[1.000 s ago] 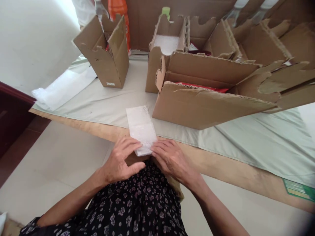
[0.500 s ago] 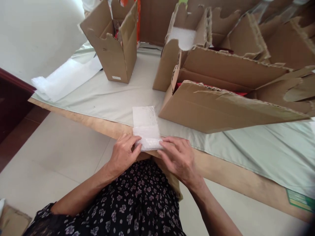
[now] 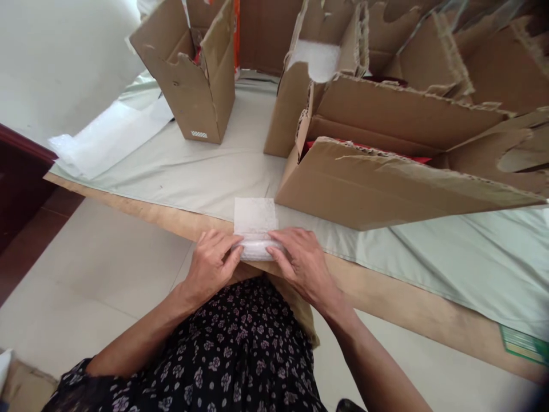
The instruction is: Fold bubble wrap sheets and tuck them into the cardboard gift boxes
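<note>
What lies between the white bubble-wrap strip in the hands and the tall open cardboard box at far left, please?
Only bare pale green cloth, from the white bubble-wrap strip to the tall open cardboard box, as the head view shows.

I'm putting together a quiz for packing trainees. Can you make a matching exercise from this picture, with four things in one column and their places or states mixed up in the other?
Things
1. bubble wrap
2. small upright carton
3. long low carton
4. white plastic sheet

Places or states
A. lying flat, farthest left on the table
B. right of the wrap, red strip showing in its opening
C. partly rolled at the near edge, gripped by left hand and right hand
D. standing tall, flaps open

Pairs: 1-C, 2-D, 3-B, 4-A
</note>
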{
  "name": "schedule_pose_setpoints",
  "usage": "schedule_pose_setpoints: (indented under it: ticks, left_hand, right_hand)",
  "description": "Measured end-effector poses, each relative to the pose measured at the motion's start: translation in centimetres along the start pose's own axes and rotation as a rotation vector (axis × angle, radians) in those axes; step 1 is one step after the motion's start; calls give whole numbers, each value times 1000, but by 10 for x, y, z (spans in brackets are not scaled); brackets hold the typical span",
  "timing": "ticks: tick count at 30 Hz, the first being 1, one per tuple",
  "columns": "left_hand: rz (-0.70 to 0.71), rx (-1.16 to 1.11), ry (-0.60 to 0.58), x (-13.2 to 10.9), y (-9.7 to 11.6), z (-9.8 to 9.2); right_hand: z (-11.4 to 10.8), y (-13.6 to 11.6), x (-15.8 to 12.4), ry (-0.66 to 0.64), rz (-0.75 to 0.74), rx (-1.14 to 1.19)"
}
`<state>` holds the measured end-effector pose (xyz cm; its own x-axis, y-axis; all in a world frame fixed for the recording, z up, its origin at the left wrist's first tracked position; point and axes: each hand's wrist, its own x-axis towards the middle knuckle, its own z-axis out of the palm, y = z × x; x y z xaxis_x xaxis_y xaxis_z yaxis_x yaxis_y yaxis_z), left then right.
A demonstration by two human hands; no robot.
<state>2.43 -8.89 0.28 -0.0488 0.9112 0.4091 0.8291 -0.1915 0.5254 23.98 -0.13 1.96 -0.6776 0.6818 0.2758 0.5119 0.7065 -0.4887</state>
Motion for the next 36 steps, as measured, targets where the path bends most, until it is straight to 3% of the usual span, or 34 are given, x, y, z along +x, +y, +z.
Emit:
schedule_pose_setpoints:
  ticks: [2, 6, 9, 13, 17, 20, 22, 24, 28, 32, 36]
  left_hand:
    - [-20, 36, 16, 10, -7, 6]
    - [-43, 73, 28, 18, -12, 9]
    - [-5, -13, 65, 11, -8, 2]
    - [43, -59, 5, 4, -6, -1]
    - [-31, 2, -37, 16, -12, 7]
    - [-91, 19, 15, 22, -14, 10]
    - [-170, -65, 102, 18, -10, 5]
    - [-328, -213, 125, 7, -2, -3]
    - [-652, -639, -90, -9, 21, -12]
    - [-648, -954, -164, -1, 42, -3]
    - [-651, -1114, -178, 9, 46, 6]
  right_hand:
    - [1, -2, -2, 65, -69, -122]
    - [3, -3, 0, -63, -184, -185]
    - [4, -2, 4, -69, -125, -77]
    - [3, -2, 4, -111, -30, 57]
    - [2, -5, 2, 12, -56, -122]
    - [6, -4, 3, -52, -135, -222]
    - [11, 0, 6, -73, -130, -211]
    - [16, 4, 9, 10, -52, -124]
    - [20, -4, 10, 178, 151, 161]
    - [15, -26, -2, 145, 190, 436]
    - [-1, -23, -21, 94, 212, 476]
